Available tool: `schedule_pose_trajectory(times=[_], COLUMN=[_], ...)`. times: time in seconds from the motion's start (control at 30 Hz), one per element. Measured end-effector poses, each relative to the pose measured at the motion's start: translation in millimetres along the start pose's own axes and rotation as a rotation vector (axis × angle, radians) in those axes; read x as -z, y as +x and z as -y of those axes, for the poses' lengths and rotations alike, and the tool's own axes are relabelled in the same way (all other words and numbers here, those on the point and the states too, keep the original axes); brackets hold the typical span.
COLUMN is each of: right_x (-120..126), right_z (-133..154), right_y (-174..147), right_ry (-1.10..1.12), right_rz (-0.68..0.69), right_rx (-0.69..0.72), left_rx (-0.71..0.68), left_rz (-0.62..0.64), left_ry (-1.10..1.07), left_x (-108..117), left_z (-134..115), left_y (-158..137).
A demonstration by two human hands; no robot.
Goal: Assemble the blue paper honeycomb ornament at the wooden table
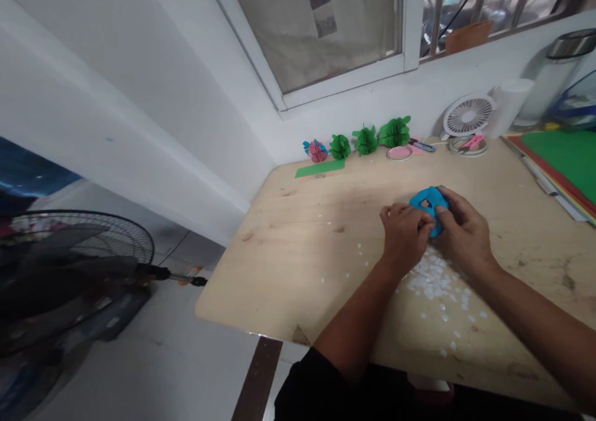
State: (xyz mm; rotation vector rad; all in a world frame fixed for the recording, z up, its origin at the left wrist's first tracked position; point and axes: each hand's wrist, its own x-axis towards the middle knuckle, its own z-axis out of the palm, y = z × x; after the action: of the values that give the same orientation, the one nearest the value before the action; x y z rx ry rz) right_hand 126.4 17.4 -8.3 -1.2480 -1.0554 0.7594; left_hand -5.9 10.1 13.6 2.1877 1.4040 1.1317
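A bright blue folded paper piece [421, 196], with a small opening in its middle, is held just above the table between both hands. My right hand [468, 231] grips it from the right, thumb on the near face and fingers behind. My left hand [404, 233] is closed, its thumb and fingertips pinching the piece's lower left edge. Small white flakes [433, 278] lie scattered on the wood below the hands; what kind of bits they are I cannot tell.
Along the wall stand several green paper figures [395, 133] and a pink-and-blue one [317, 151]. Nearby are a green strip [320, 169], a tape roll [399, 153], a utility knife [421, 144] and a small white fan [469, 115]. Coloured paper sheets [563, 160] lie right.
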Motion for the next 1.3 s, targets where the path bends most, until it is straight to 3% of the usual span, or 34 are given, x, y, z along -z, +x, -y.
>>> schedule_pose_trajectory(times=[0.4,0.67,0.87,0.97,1.17,1.3], right_x=[0,1,4,4,3,4], right_z=[-2,1,2,4,8,7], right_y=[0,4,11,11,7,7], right_ry=[0.003,0.001,0.092,0.091,0.088,0.100], right_rz=[0.015,-0.023,-0.067,-0.071,-0.066,-0.049], right_rx=[0.010,0.002,-0.060,-0.072,-0.068,-0.059], left_rx=[0.047,-0.034,-0.135,-0.123,-0.052,-0.032], left_rz=[0.016,-0.033,0.074,0.094,0.018,0.006], left_ry=[0.052,-0.056,-0.203,-0.264,-0.089,-0.086], left_x=[2,5,16,19,12,7], left_z=[-4,-3,-4,-1,-2,0], left_y=[-1,-2,3,5,2,1])
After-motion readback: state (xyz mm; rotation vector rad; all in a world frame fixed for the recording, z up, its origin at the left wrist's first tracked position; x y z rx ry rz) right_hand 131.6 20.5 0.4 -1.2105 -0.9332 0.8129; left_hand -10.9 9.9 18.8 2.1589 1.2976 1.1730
